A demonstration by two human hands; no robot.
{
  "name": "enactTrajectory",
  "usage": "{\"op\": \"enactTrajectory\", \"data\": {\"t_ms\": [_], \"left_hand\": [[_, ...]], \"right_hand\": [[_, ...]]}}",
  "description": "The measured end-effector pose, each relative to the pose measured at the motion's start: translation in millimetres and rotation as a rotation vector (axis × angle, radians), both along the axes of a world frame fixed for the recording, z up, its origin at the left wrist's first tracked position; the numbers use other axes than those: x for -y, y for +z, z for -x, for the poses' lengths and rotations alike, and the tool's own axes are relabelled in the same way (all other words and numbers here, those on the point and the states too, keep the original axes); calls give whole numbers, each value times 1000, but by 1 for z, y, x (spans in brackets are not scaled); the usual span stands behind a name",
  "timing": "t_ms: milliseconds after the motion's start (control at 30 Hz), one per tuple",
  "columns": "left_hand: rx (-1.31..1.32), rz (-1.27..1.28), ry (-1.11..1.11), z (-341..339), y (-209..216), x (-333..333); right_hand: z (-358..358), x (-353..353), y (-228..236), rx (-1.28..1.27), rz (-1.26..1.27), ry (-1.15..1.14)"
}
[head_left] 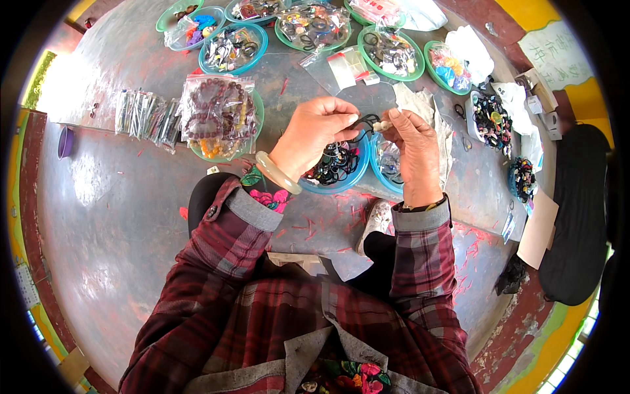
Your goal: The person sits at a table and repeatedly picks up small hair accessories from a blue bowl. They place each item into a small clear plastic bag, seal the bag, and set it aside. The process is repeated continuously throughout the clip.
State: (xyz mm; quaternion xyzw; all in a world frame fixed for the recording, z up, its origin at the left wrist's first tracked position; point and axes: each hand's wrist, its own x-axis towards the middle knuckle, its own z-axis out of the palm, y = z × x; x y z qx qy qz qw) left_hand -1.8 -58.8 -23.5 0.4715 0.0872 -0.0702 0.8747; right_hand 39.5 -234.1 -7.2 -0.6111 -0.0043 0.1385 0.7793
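My left hand [310, 130], with a pale bangle [278, 173] at its wrist, pinches a looped black cord [365, 121] between thumb and fingers. Facing it, my right hand [417, 146] is closed on a small beige charm [382, 125] at the cord's other side. Both hands are raised in front of me, the cord running between them. Under them stands a blue bowl [339, 188] heaped with black cords and colourful small pieces. A second blue bowl [379, 172], partly hidden by my right hand, holds small pieces in clear plastic.
Several bowls of trinkets, such as a blue bowl [263, 48], line the far side. Bagged dark red beads [220, 108] lie on a green bowl left of my hands, beside slim clear packets [146, 117]. A white basket [470, 113] of black cords stands to the right.
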Motion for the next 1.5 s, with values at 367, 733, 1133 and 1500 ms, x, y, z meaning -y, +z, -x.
{"op": "enactTrajectory", "data": {"t_ms": [367, 733, 1133, 1500], "left_hand": [[-81, 225, -13, 0, -5, -2], [-7, 141, -10, 2, 11, -1], [1, 44, -23, 1, 12, -10], [34, -165, -32, 2, 17, -3]], "right_hand": [[2, -6, 1, 184, 125, -117], [8, -12, -1, 290, 88, -260], [13, -6, 9, 260, 96, -109], [-10, 77, 17, 147, 330, -85]]}}
